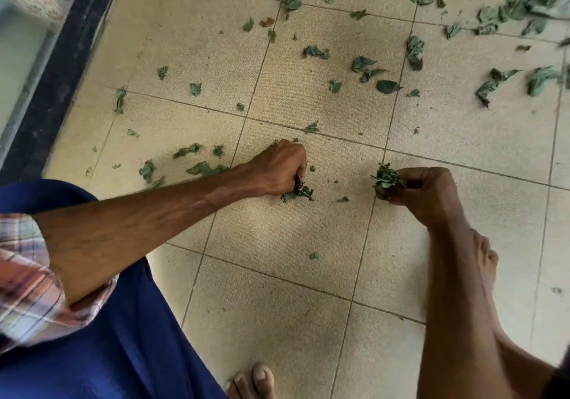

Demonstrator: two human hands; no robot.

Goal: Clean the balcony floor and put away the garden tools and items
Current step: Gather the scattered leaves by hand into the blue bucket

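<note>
Plainly the floor-cleaning step was in hand, done by picking rather than sweeping; the left hand (277,167) was curled knuckles-up round a small clump of leaves (297,191) that touched the tiled floor (277,235), its fingers closed on the clump's upper end. The right hand (427,190) was near it but apart, fingers and thumb pinched round a gathered bunch of leaves (387,179); whether that hand touched the floor could not be told.

The clump lay low, its long axis running roughly across the view, its free end pointing toward the right hand; the bunch stuck out of the grip with its tips fanning toward the left hand and slightly away from the person. Scattered leaves (364,65) lay beyond both hands, thickest at the far right, pointing every which way.

Next, I judged, the clump wanted lifting and passing into the bunch, which looked nearly full; the dry, curled pieces would probably crumble or slip under a tight squeeze; where the load should go could not be told from this view.
</note>
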